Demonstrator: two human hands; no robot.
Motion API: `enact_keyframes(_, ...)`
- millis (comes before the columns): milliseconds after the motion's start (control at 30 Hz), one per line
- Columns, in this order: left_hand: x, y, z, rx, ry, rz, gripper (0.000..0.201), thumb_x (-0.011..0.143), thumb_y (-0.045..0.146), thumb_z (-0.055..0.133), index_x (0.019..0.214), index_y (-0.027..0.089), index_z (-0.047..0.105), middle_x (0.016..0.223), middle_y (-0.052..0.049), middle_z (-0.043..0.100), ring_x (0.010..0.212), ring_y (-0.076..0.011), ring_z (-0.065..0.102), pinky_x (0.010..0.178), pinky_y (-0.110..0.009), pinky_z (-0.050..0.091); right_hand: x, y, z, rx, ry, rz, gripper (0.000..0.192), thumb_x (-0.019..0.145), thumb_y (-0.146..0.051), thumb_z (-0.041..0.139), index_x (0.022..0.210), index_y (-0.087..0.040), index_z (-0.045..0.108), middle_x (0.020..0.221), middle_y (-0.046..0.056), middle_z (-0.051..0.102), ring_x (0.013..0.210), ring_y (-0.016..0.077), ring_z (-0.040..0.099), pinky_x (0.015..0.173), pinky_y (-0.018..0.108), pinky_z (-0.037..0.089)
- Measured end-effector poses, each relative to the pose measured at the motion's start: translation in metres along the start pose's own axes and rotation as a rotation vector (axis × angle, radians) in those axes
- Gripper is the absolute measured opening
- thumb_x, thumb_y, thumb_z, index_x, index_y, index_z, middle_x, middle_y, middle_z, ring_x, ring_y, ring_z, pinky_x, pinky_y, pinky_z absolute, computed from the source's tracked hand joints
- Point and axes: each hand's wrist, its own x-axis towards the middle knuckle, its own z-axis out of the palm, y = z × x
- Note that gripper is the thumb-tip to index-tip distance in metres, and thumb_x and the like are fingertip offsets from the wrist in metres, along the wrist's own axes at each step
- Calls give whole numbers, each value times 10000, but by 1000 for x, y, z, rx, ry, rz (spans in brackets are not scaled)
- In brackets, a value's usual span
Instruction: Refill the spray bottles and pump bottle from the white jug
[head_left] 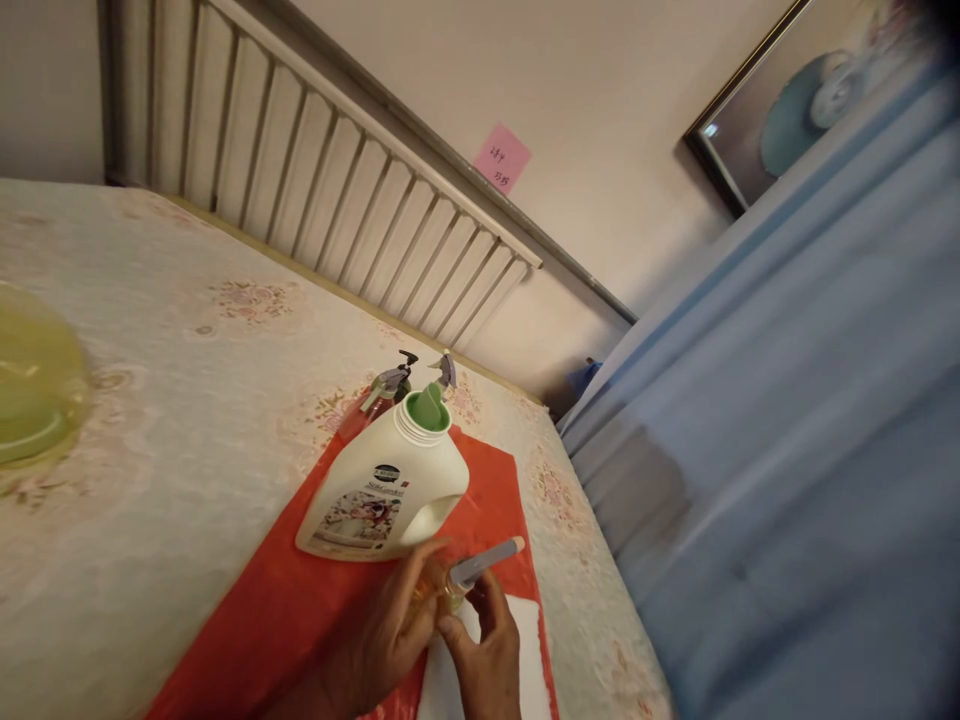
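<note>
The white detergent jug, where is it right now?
In the head view the white detergent jug stands uncapped on the red sheet, low centre, just beyond both hands and in front of two spray bottles.

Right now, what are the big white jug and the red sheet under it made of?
The white jug looks like smooth, slightly glossy plastic, with a soft shine and moulded handle. The red sheet seems thin plastic film, since it wrinkles and glints. The small bottle held by both hands looks clear yellowish, plastic or glass.
</note>
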Motion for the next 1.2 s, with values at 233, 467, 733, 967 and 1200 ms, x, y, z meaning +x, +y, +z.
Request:
enact_keyframes(233, 3, -3, -3, 57, 109, -10, 363, 955, 254, 385, 1294, 246, 514, 1307, -91, 625, 1236, -249, 563, 1066, -412, 452, -2, -5, 12, -3, -94, 87, 506, 578, -63, 706, 1060, -210, 668, 994, 33, 749, 931, 266, 692, 831, 331, 551)
enact_keyframes(467, 7, -5, -3, 89, 104, -30, 349, 968, 280, 345, 1253, 230, 541, 1262, -104, 646, 1200, -246, 585, 1055, -428, 456, -1, -8, 18, 6, -108, 124, 481, 590, -31, 666, 1037, -208, 637, 982, 21, 730, 914, 243, 682, 814, 310, 536)
enact_keyframes(733, 9, -4, -2, 51, 156, -30, 336, 954, 272, 362, 1200, 221, 586, 1213, -101, 671, 1169, -249, 602, 1027, -427, 479, 1, -8, 18, -18, -110, 129, 423, 630, -56, 658, 1027, -201, 636, 948, 26, 737, 867, 238, 691, 780, 311, 536)
enact_keyframes(967, 11, -5, -3, 60, 165, -54, 312, 960, 287, 340, 1133, 217, 589, 1148, -102, 676, 1127, -242, 611, 1018, -425, 467, 0, -6, 17, -96, -92, 70, 304, 683, -129, 663, 978, -201, 667, 866, 21, 741, 797, 230, 685, 731, 295, 526)
enact_keyframes(1200, 15, -3, -6, 70, 175, -60, 323, 954, 341, 347, 1051, 213, 627, 1074, -89, 706, 1070, -249, 638, 978, -422, 484, -9, 7, 19, -112, 22, -55, 349, 629, -153, 735, 971, -217, 709, 936, 42, 759, 896, 264, 695, 812, 309, 542)
